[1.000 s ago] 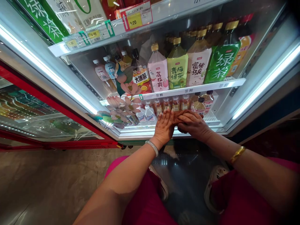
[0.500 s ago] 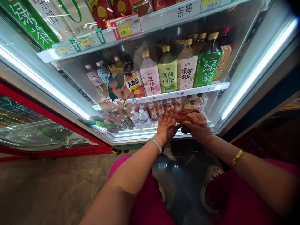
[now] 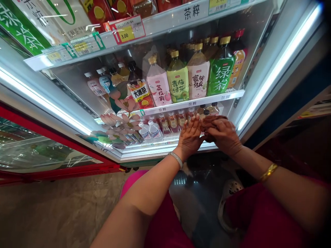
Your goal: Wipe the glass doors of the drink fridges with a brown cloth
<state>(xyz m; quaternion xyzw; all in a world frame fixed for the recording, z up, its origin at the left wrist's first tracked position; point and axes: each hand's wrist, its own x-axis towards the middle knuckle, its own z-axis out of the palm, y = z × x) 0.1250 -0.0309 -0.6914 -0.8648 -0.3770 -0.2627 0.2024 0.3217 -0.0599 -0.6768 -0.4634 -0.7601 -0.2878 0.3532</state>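
My left hand (image 3: 190,138) lies flat with fingers stretched out against the glass door (image 3: 165,151) of a drinks fridge, low down. Just to its right, my right hand (image 3: 225,135) grips a crumpled brown cloth (image 3: 212,121) and presses it on the same glass. The cloth is partly hidden under the fingers. Behind the glass, several small bottles (image 3: 172,121) stand on the bottom shelf. Above them is a row of larger bottles with a pink one (image 3: 158,88), a light green one (image 3: 178,84) and a dark green one (image 3: 221,75).
Flower decals (image 3: 120,125) mark the glass at left. Another fridge with a red frame (image 3: 103,168) adjoins on the left. A dark blue panel (image 3: 279,106) borders the right. My knees and a white clog (image 3: 229,203) are close below on the floor (image 3: 64,206).
My right hand and the cloth have moved a little right along the glass. My left hand stays flat, slightly further right in view. The whole view has shifted a bit.
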